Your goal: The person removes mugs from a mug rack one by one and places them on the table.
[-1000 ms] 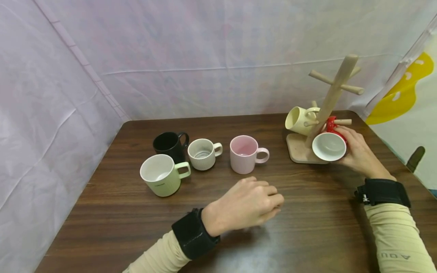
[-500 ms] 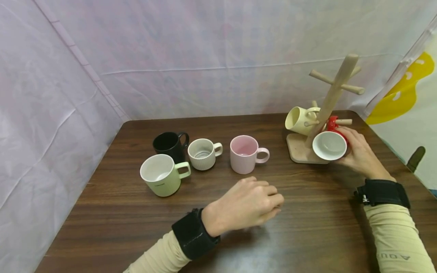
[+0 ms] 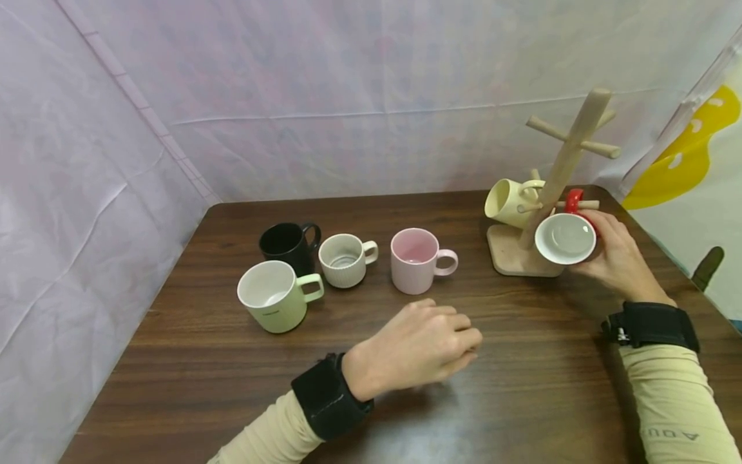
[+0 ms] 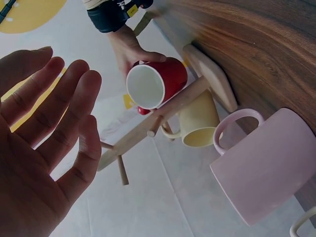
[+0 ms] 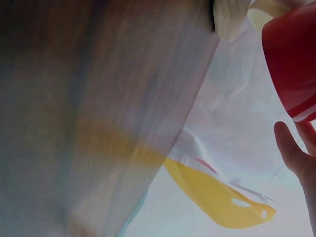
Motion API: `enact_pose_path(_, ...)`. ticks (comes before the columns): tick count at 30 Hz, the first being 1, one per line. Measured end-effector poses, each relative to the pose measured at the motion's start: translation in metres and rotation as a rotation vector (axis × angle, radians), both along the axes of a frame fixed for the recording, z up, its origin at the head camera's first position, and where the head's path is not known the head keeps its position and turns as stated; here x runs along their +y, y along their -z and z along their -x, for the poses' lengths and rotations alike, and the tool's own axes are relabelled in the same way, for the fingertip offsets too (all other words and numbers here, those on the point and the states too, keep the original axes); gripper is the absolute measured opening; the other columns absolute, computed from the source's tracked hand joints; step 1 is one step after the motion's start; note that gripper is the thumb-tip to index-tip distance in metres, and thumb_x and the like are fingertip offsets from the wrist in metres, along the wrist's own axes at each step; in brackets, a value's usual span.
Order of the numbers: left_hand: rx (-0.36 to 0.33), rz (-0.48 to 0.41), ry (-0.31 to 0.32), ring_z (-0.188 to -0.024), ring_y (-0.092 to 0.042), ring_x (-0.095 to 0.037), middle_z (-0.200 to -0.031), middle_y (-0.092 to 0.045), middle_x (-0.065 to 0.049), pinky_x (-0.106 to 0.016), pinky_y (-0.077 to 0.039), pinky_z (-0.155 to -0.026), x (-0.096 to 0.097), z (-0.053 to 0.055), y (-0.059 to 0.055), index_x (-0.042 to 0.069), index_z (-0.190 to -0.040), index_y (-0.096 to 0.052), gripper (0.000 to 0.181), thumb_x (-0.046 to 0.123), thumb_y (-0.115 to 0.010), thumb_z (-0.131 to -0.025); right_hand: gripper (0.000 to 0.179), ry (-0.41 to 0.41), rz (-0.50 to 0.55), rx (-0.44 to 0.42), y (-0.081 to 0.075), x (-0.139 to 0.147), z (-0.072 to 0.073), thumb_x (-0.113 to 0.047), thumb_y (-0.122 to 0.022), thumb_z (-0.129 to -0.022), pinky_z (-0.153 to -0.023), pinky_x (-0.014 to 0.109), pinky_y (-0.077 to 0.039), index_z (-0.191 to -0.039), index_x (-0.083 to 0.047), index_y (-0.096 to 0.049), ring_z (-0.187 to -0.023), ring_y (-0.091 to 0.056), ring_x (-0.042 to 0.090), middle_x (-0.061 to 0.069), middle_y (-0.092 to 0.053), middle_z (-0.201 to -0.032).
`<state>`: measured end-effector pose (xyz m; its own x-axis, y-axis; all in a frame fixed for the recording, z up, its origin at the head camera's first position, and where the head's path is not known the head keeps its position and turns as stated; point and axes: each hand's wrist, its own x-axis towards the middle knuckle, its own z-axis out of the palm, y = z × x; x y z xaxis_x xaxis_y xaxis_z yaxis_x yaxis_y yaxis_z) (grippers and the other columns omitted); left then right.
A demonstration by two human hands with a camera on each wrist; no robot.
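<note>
My right hand [image 3: 617,258] grips a red mug [image 4: 174,79] with a white inside [image 3: 565,238], its mouth facing the head camera. The mug's red handle [image 3: 574,200] is at a lower right peg of the wooden mug tree [image 3: 570,151] and seems to loop round it. In the right wrist view, fingers [image 5: 286,143] show below the red mug. My left hand [image 3: 417,348] holds nothing; its fingers are loosely bent in the left wrist view. It is nearest to the pink mug [image 3: 414,261]. A pale yellow mug [image 3: 513,205] hangs tilted on the tree's left side.
At the left of the brown table [image 3: 191,361] stand a black mug [image 3: 290,248], a ribbed off-white cup [image 3: 344,267] and a light green mug [image 3: 281,306]. Bare upper pegs [image 3: 601,149] stick out from the tree. A pale cloth [image 3: 348,129] hangs behind the table.
The red mug has moved slightly right and up with my right hand, its handle shifting outward along the peg. My left hand and the other mugs have stayed in place.
</note>
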<state>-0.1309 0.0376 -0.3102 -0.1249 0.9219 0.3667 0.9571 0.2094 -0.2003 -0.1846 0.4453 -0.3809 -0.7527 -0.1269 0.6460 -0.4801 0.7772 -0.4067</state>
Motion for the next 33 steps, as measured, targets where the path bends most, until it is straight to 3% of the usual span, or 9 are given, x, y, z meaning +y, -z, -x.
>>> enact_pose_path(2, 0.001, 0.001, -0.002, -0.08, -0.064, -0.008, -0.084, -0.066, 0.012, -0.023, -0.047, -0.067, 0.0, 0.0, 0.001, 0.023, -0.094, -0.072, 0.009, 0.029, -0.067, -0.097, 0.118, 0.006, 0.009, 0.015, 0.001, 0.0, 0.0, -0.086, -0.064, -0.064, -0.104, 0.02, -0.024, -0.136, 0.006, -0.053, -0.113, -0.044, 0.038, 0.03, -0.052, -0.124)
enact_pose_path(3, 0.001, 0.001, -0.003, -0.08, -0.064, -0.008, -0.084, -0.066, 0.012, -0.023, -0.047, -0.067, 0.0, 0.0, 0.001, 0.023, -0.094, -0.072, 0.009, 0.029, -0.067, -0.097, 0.12, 0.012, 0.01, 0.023, 0.001, 0.0, 0.0, -0.088, -0.061, -0.063, -0.104, 0.019, -0.023, -0.135, 0.007, -0.053, -0.114, -0.045, 0.031, 0.03, -0.052, -0.123)
enact_pose_path(7, 0.001, -0.001, -0.002, -0.08, -0.064, -0.008, -0.084, -0.066, 0.012, -0.023, -0.047, -0.067, 0.0, 0.001, 0.001, 0.023, -0.093, -0.072, 0.008, 0.029, -0.067, -0.097, 0.121, 0.022, 0.032, 0.053, 0.002, -0.001, 0.0, -0.089, -0.062, -0.062, -0.101, 0.015, -0.023, -0.132, 0.01, -0.053, -0.117, -0.039, -0.002, 0.031, -0.053, -0.118)
enact_pose_path(9, -0.001, -0.003, 0.0, -0.08, -0.064, -0.008, -0.084, -0.066, 0.012, -0.024, -0.047, -0.067, 0.0, 0.0, 0.001, 0.023, -0.094, -0.072, 0.008, 0.029, -0.067, -0.097, 0.121, 0.024, 0.045, 0.065, 0.002, -0.001, -0.001, -0.088, -0.064, -0.062, -0.101, 0.014, -0.024, -0.131, 0.011, -0.053, -0.117, -0.034, -0.011, 0.029, -0.053, -0.117)
enact_pose_path(11, -0.003, -0.002, 0.002, -0.08, -0.064, -0.008, -0.084, -0.066, 0.012, -0.024, -0.048, -0.067, 0.0, 0.0, 0.001, 0.023, -0.094, -0.072, 0.008, 0.029, -0.067, -0.097, 0.122, 0.031, 0.052, 0.079, 0.003, -0.001, -0.001, -0.088, -0.065, -0.061, -0.101, 0.013, -0.024, -0.131, 0.011, -0.053, -0.118, -0.034, -0.013, 0.024, -0.055, -0.116)
enact_pose_path(17, -0.011, 0.004, 0.003, -0.079, -0.064, -0.008, -0.084, -0.066, 0.012, -0.023, -0.048, -0.067, -0.001, 0.0, 0.002, 0.023, -0.093, -0.072, 0.009, 0.029, -0.066, -0.098, 0.124, 0.047, 0.101, 0.11, 0.004, -0.001, -0.005, -0.086, -0.069, -0.059, -0.099, 0.013, -0.027, -0.13, 0.014, -0.054, -0.116, -0.04, -0.01, -0.018, -0.049, -0.123)
enact_pose_path(20, -0.009, 0.002, 0.004, -0.079, -0.064, -0.008, -0.084, -0.066, 0.012, -0.024, -0.048, -0.067, -0.001, 0.001, 0.002, 0.023, -0.093, -0.072, 0.009, 0.029, -0.066, -0.098, 0.124, 0.046, 0.137, 0.115, 0.003, -0.002, -0.008, -0.085, -0.071, -0.058, -0.098, 0.013, -0.029, -0.13, 0.014, -0.053, -0.114, -0.042, -0.01, -0.027, -0.048, -0.122)
enact_pose_path(31, -0.013, 0.002, -0.004, -0.081, -0.064, -0.008, -0.086, -0.067, 0.012, -0.023, -0.048, -0.068, -0.003, 0.001, 0.001, 0.023, -0.097, -0.073, 0.009, 0.03, -0.067, -0.097, 0.124, 0.06, 0.213, 0.148, 0.0, -0.003, -0.014, -0.082, -0.076, -0.055, -0.1, 0.015, -0.03, -0.129, 0.015, -0.053, -0.114, -0.045, -0.006, -0.024, -0.05, -0.124)
enact_pose_path(33, -0.016, -0.003, -0.002, -0.081, -0.064, -0.008, -0.086, -0.067, 0.012, -0.023, -0.048, -0.068, -0.003, 0.001, 0.002, 0.023, -0.097, -0.074, 0.009, 0.029, -0.068, -0.097, 0.12, 0.055, 0.238, 0.14, -0.003, -0.004, -0.016, -0.074, -0.084, -0.056, -0.1, 0.016, -0.031, -0.128, 0.016, -0.053, -0.113, -0.046, -0.005, -0.023, -0.051, -0.122)
